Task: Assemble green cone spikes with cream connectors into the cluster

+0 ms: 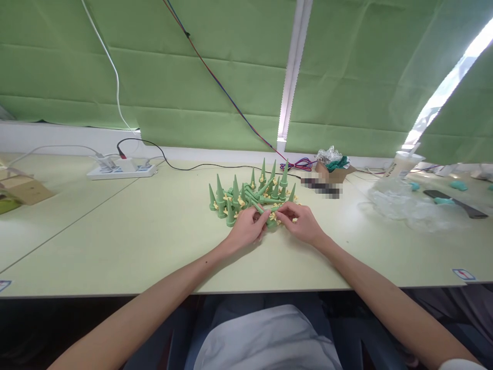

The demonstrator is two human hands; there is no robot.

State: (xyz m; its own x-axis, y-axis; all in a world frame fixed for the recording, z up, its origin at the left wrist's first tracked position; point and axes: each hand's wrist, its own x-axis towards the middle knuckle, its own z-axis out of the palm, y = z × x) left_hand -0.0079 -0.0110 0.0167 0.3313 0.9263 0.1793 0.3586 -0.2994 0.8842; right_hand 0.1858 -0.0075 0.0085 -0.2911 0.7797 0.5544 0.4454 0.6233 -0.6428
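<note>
Within table edge [96,293] — left hand [248,226]: green cone [257,206] — right hand [301,222]: by yellow piece [273,217]

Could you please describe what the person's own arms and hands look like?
The left hand and right hand are bare, with no gloves, rings or watch showing. The forearms are uncovered; a white sleeve edge shows on the right arm.

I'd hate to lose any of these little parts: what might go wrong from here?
The left hand is right beside upright cones, so a knuckle might tip some over. The small yellow pieces near the right hand could drop and hide among the cones. The green piece in the left hand might slip too.
</note>
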